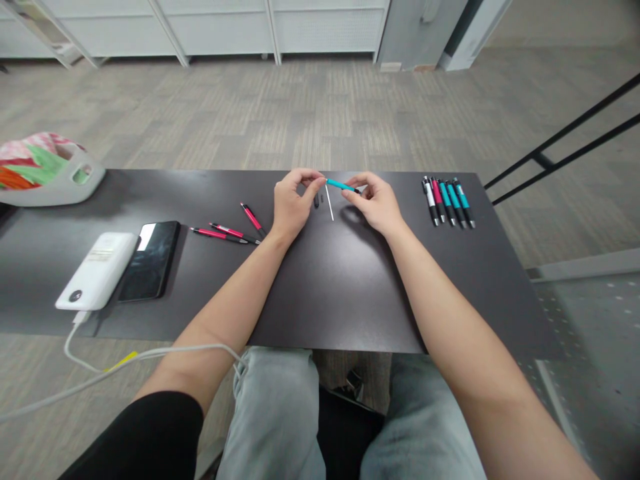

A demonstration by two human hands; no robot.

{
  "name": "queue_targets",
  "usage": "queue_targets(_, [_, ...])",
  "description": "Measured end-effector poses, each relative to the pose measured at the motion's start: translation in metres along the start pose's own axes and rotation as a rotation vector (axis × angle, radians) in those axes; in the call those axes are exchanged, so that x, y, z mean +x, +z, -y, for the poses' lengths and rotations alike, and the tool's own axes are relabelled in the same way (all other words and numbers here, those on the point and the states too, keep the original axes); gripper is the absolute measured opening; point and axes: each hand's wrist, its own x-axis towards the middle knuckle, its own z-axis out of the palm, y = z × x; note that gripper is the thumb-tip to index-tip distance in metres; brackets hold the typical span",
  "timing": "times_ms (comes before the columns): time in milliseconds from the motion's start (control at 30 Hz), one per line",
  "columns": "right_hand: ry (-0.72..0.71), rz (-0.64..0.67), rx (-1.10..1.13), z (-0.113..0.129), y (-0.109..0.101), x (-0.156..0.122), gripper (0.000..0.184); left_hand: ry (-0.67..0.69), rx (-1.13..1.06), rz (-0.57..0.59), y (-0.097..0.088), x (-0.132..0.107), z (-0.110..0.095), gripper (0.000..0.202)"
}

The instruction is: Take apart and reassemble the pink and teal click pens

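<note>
Over the far middle of the dark table, my right hand (pixel 375 200) grips the black end of a teal pen (pixel 341 185). The fingers of my left hand (pixel 295 200) are closed in a pinch at the pen's other end; whether a small part sits between those fingertips is too small to see. Below the pen, a thin white ink refill (pixel 329 204) lies on the table, its upper end passing behind the pen. Close to my left fingertips are a black pen grip (pixel 317 201) and a tiny dark piece (pixel 323 199).
Several assembled pens (pixel 449 201) in white, red and teal lie in a row at right. Red pens (pixel 220 235) rest left of my left forearm. Farther left are a black phone (pixel 151 263), a white power bank (pixel 97 272) with a cable (pixel 150 353), and a white basket (pixel 75 180).
</note>
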Motion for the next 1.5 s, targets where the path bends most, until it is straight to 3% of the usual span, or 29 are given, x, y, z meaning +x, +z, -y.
queue_targets(300, [-0.021, 0.045, 0.013, 0.002, 0.002, -0.002, 0.055, -0.021, -0.043, 0.024, 0.000, 0.000, -0.007, 0.048])
queue_targets(567, [-0.050, 0.094, 0.088, -0.003, 0.005, -0.001, 0.069, -0.026, -0.109, 0.136, 0.006, -0.001, -0.006, 0.042])
queue_targets(633, [-0.051, 0.094, 0.057, 0.001, 0.006, -0.003, 0.068, -0.025, -0.113, 0.119, 0.006, -0.001, -0.008, 0.041])
queue_targets(733, [-0.075, 0.090, -0.082, 0.009, 0.007, -0.007, 0.060, -0.030, -0.094, 0.009, 0.005, 0.001, -0.010, 0.037])
queue_targets(833, [-0.103, 0.144, -0.264, 0.016, 0.008, -0.013, 0.038, -0.037, -0.053, -0.091, 0.001, 0.002, -0.008, 0.037])
queue_targets(967, [-0.068, 0.174, -0.382, 0.019, 0.004, -0.017, 0.016, -0.027, -0.040, -0.117, -0.002, 0.003, 0.002, 0.043])
queue_targets(1367, [0.086, -0.032, -0.492, -0.016, -0.025, -0.006, 0.037, -0.002, 0.001, -0.075, -0.001, 0.001, -0.003, 0.029])
queue_targets(1500, [0.164, -0.023, -0.620, 0.005, -0.037, -0.006, 0.021, 0.089, 0.041, -0.032, 0.000, 0.002, 0.004, 0.028])
